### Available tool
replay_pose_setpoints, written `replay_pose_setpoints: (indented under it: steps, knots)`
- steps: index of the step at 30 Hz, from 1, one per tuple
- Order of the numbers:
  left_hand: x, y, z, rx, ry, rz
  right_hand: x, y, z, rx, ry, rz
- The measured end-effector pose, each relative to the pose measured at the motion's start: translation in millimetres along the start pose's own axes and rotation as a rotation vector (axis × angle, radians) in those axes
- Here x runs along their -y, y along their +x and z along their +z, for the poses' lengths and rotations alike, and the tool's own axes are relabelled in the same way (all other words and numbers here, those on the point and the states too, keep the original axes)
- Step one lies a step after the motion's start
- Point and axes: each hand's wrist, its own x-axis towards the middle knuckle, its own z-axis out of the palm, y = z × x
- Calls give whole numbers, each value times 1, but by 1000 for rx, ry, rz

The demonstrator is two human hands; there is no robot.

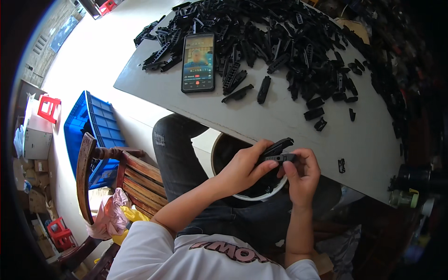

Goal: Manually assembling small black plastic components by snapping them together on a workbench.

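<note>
Over a round bucket (pixel 278 190) with a pale rim, my left hand (pixel 245 168) is closed around black plastic parts. One long ribbed part (pixel 279 146) sticks up from the fingers, and a shorter grey-black piece (pixel 280 158) lies under the thumb. My right hand (pixel 302 173) pinches the right end of the shorter piece between thumb and fingers. Whether the two pieces are joined cannot be made out. Dark contents show inside the bucket, partly hidden by my hands.
A large heap of black plastic parts (pixel 261 37) covers the far side of the pale table (pixel 224 116). A phone (pixel 198 63) lies by the heap, and a small black part (pixel 341 165) near the table's right. To the left stand a blue crate (pixel 107 126) and wooden chair (pixel 142 179).
</note>
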Motion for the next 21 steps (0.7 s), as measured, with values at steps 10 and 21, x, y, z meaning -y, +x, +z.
replay_pose_setpoints:
  steps: [10,21]
  knots:
    - [1,-5,5,79,137,110,-7,-6,17,-104,319,48]
    - [9,60,-57,-461,1246,99,-7,72,-66,-385,-799,-246]
